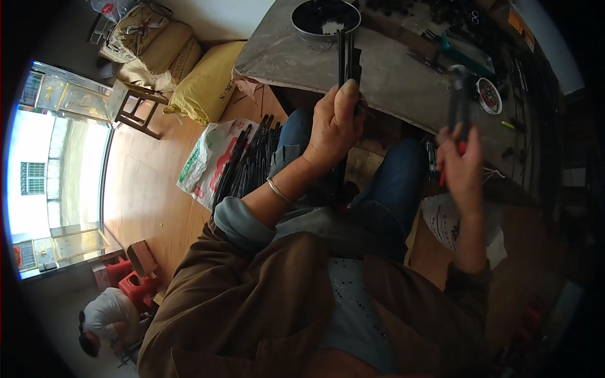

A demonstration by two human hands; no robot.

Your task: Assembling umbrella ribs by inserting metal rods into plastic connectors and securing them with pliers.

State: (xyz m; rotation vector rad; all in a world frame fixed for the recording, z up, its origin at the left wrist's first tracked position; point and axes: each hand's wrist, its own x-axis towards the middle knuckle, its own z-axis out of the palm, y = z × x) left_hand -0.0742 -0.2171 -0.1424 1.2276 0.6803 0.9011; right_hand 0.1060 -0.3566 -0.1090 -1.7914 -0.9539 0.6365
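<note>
My left hand [340, 116] is closed round several thin black rods [343, 57], thumb uppermost, holding them upright between my knees and the table edge. Their upper ends reach toward a round dark bowl with a pale rim [302, 31], which has small whitish bits in it. Over to the right, my right hand [460, 154] grips a dark tool [460, 101] with a pale upper end and red on its handle. Motion blurs that tool, so its exact kind is unclear. It is raised near the table's right part.
The grey table [277, 53] carries a green tray [466, 53], a small red-and-white bowl [489, 96] and dark parts. More black rods [255, 160] lie on a white bag [198, 167] at my left. Yellow sack [205, 85] and wooden stool [138, 110] stand beyond; another person [110, 318] crouches lower left.
</note>
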